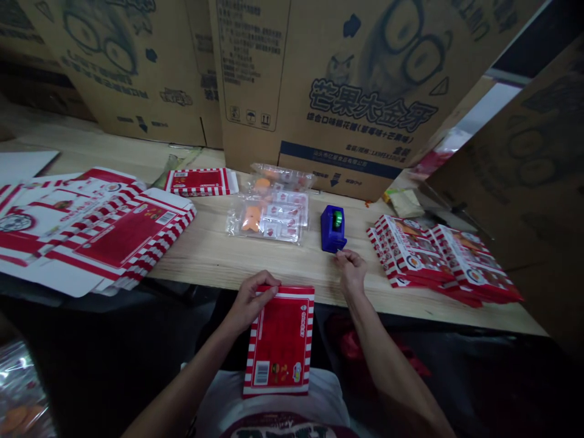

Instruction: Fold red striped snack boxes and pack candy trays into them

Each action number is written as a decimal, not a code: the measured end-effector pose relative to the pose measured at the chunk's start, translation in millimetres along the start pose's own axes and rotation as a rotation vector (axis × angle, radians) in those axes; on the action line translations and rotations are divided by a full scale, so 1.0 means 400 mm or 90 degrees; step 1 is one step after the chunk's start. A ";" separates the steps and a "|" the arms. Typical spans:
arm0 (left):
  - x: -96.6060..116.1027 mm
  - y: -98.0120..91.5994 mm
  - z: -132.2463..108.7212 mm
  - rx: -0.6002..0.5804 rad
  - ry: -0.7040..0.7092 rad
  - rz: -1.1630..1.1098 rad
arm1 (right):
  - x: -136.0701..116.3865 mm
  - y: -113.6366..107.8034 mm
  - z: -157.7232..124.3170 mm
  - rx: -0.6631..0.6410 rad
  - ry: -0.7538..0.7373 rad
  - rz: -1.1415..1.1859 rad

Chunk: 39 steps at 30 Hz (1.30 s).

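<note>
My left hand (255, 301) grips the top left corner of a red box with red-and-white striped edges (283, 340). The box leans between my body and the table's front edge, its printed back with a barcode facing up. At the front of a blue tape dispenser (332, 228), the fingertips of my right hand (352, 266) are pinched together at its cutting edge. A green roll sits in the dispenser. Any piece of tape between those fingers is too small to make out.
Flat striped cartons (132, 228) are piled at left, and filled boxes (424, 255) are stacked at right. Clear packets (274, 213) and another red box (201, 182) lie on the wooden table (214, 255). Large cardboard cartons (319, 73) stand along the back.
</note>
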<state>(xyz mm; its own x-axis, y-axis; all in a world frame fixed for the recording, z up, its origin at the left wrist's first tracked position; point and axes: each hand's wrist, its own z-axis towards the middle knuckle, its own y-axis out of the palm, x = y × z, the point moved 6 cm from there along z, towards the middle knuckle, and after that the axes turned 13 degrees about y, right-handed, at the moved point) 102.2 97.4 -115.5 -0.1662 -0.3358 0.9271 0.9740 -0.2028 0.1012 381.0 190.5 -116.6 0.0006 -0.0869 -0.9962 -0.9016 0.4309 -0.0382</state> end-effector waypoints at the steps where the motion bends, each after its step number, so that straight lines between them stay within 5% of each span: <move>1: -0.002 0.000 -0.001 -0.002 -0.007 -0.006 | -0.028 0.016 -0.018 -0.050 0.005 -0.018; 3: -0.004 0.002 0.001 -0.005 -0.018 -0.012 | -0.096 0.082 -0.060 -0.242 0.004 -0.101; 5: -0.004 0.008 0.005 -0.015 -0.018 -0.008 | -0.153 0.190 -0.139 -0.615 -0.043 -0.307; 7: -0.001 0.019 0.012 -0.032 -0.014 -0.003 | -0.188 0.257 -0.213 -0.899 -0.116 -0.490; 10: 0.008 0.034 0.021 -0.051 -0.010 -0.001 | -0.204 0.319 -0.258 -1.070 -0.209 -0.665; 13: 0.014 0.041 0.024 -0.053 -0.013 -0.007 | -0.187 0.349 -0.281 -1.077 -0.282 -0.813; 17: 0.011 0.036 0.023 -0.045 0.000 -0.001 | -0.177 0.342 -0.295 -0.863 -0.372 -0.943; 20: 0.004 0.031 0.019 -0.040 -0.001 0.021 | -0.176 0.310 -0.288 -0.733 -0.346 -0.906; 23: 0.012 0.037 0.017 -0.052 0.010 0.037 | -0.146 0.277 -0.254 -0.719 -0.174 -0.760; 27: 0.044 0.049 0.015 -0.069 0.057 0.051 | -0.046 0.247 -0.248 -0.903 0.232 -0.498; 29: 0.058 0.050 0.011 -0.071 0.069 0.055 | -0.002 0.237 -0.254 -0.914 0.396 -0.382; 32: 0.074 0.046 0.002 -0.080 0.082 0.053 | 0.034 0.231 -0.258 -0.891 0.494 -0.275; 35: 0.087 0.046 -0.002 -0.077 0.090 0.061 | 0.009 0.233 -0.252 -0.902 0.449 -0.278; 39: 0.102 0.070 -0.001 -0.066 0.073 0.070 | -0.099 0.248 -0.265 -0.980 0.151 -0.505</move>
<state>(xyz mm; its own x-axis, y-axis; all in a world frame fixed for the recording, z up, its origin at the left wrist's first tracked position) 122.8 77.7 -74.8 -0.0818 -0.4622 0.8830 0.9671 -0.2511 -0.0418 245.5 141.5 -72.7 0.6757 -0.0149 -0.7371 -0.2664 -0.9372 -0.2252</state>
